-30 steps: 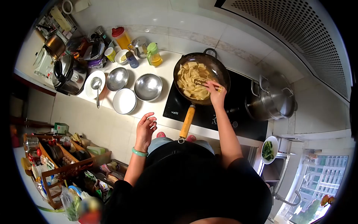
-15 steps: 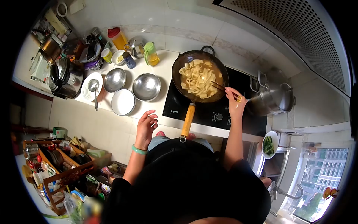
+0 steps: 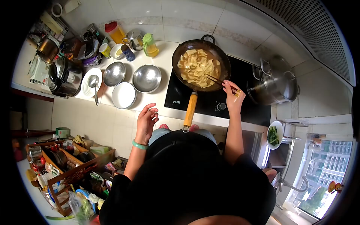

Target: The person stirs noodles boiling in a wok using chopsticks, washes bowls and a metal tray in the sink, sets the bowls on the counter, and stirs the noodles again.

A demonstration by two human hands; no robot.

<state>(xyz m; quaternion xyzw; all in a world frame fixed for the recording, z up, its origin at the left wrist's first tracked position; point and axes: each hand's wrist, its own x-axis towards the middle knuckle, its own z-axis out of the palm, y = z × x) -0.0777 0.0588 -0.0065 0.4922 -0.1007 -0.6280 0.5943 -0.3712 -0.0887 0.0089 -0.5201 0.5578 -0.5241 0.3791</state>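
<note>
My right hand point(image 3: 234, 97) is closed around a pair of chopsticks point(image 3: 216, 79), whose tips reach into wide flat noodles point(image 3: 198, 66). The noodles lie in brown broth inside a dark wok point(image 3: 181, 52) on the black cooktop point(image 3: 204, 105). The wok's wooden handle point(image 3: 190, 109) points toward my body, with no hand on it. My left hand point(image 3: 147, 119) hovers in front of the counter edge, fingers loosely curled and apart, holding nothing. Nearest to it on the counter are a white bowl point(image 3: 123, 96) and a steel bowl point(image 3: 146, 78).
Right of the wok stands a steel stockpot point(image 3: 277, 84); beyond it is a bowl of greens point(image 3: 274, 135). An oil jug point(image 3: 150, 47), a plate with a spoon point(image 3: 90, 83) and a pressure cooker point(image 3: 64, 77) line the counter. A range hood point(image 3: 311, 33) overhangs the right side.
The chopsticks have shifted left, deeper over the noodles, with my right hand moving slightly left. The whole view has shifted a little. My left hand keeps about the same pose.
</note>
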